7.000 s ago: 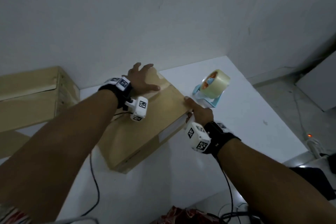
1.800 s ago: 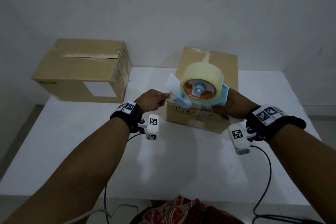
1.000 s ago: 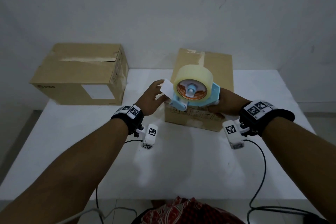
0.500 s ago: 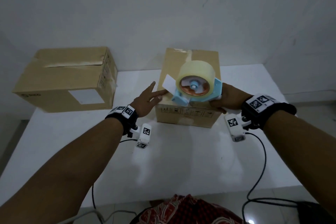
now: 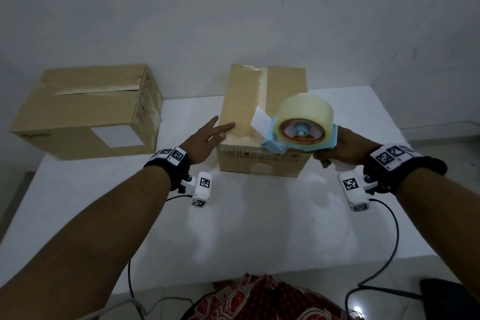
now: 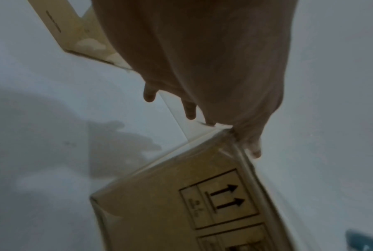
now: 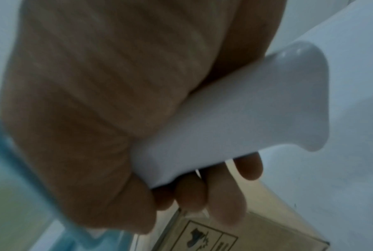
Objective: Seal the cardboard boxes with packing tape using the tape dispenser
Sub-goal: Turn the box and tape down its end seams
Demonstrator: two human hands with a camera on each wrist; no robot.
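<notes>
A cardboard box (image 5: 242, 101) stands at the table's middle, with a tape strip along its top seam. My left hand (image 5: 217, 131) lies on the box's near left top edge with straight fingers (image 6: 191, 108). My right hand (image 5: 335, 150) grips the white handle (image 7: 245, 110) of a blue tape dispenser (image 5: 302, 126). The dispenser carries a clear tape roll and hovers over the near right part of that box top. A white tab (image 5: 261, 122) sticks out at the tape's free end. A second box (image 5: 85, 109) sits at the left, its top seam untaped and gaping.
The white table (image 5: 259, 228) backs onto a wall, and its right edge drops to the floor. Cables (image 5: 389, 241) run from both wrist cameras over the near edge. A red patterned cloth (image 5: 259, 301) shows below the table's front.
My left hand let go of the tape's white tab and came to rest flat on the middle box. The dispenser moved slightly right, still over the box.
</notes>
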